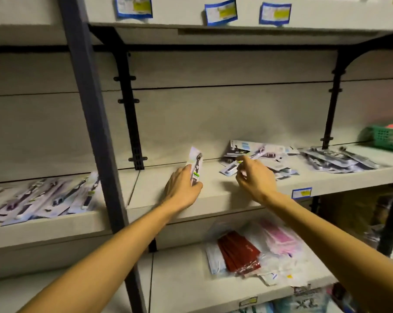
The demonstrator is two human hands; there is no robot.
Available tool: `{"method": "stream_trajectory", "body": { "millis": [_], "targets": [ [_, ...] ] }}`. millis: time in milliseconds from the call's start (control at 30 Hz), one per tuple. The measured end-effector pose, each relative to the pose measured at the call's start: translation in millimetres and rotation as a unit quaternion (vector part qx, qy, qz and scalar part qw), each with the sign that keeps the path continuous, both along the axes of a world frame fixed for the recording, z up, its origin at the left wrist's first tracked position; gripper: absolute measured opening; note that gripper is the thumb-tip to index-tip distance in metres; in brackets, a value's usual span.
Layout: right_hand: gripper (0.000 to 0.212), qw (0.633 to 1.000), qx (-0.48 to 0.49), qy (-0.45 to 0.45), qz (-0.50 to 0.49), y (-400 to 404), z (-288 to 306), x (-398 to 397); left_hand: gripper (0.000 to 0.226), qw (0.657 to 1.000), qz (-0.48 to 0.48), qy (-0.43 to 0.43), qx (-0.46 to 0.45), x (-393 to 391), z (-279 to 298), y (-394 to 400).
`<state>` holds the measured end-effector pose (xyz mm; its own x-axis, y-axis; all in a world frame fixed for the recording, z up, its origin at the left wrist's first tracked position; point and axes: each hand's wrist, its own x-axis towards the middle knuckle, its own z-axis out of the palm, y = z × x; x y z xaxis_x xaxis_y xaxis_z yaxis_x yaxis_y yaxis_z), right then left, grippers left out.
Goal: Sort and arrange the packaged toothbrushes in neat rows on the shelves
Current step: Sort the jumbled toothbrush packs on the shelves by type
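Grey shelving fills a dimly lit stockroom.
Pale shelf boards rest on black brackets against a grey back panel, beside a dark steel upright; blue-edged labels line the upper shelf's front edge.

two bare forearms, no sleeves, no rings or watch

One white-carded packaged toothbrush with dark handle stands upright on the pale grey shelf, held. A loose pile of similar blister packs lies mid-shelf; another heap right; overlapping rows on the left shelf.
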<state>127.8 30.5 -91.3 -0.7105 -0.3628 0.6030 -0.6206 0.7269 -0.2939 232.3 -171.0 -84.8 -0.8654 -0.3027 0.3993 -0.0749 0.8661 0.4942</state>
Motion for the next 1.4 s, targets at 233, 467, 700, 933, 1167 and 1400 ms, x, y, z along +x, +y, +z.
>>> {"method": "stream_trajectory", "body": {
  "millis": [233, 467, 700, 933, 1167, 1400],
  "targets": [
    [0.068, 0.984, 0.177, -0.018, 0.007, -6.9, 10.9, -95.8, 0.043, 0.988, 0.057, -0.121, -0.07, -46.3, -16.6, -6.6],
    [0.052, 0.966, 0.259, -0.018, 0.015, -21.5, 8.0, -127.6, 0.059, 0.98, 0.099, -0.137, -0.107, -61.6, -20.6, -20.3],
    [0.035, 0.986, 0.123, 0.085, 0.069, 8.6, 10.0, -121.1, 0.062, 0.977, 0.084, -0.098, -0.17, -90.2, -10.5, -1.0],
    [0.042, 0.983, 0.037, 0.171, 0.054, 81.6, 15.1, -131.5, 0.043, 0.98, -0.05, -0.027, -0.19, -163.1, 11.6, 46.4],
    [0.044, 0.99, -0.007, 0.139, 0.017, 142.1, -6.0, -161.1, 0.066, 0.958, -0.128, -0.031, -0.253, -227.1, 3.7, 88.3],
    [0.048, 0.996, -0.04, 0.062, 0.044, 143.9, -9.9, -162.5, 0.052, 0.944, -0.15, -0.034, -0.293, -253.5, 9.3, 93.5]
  ]
}}
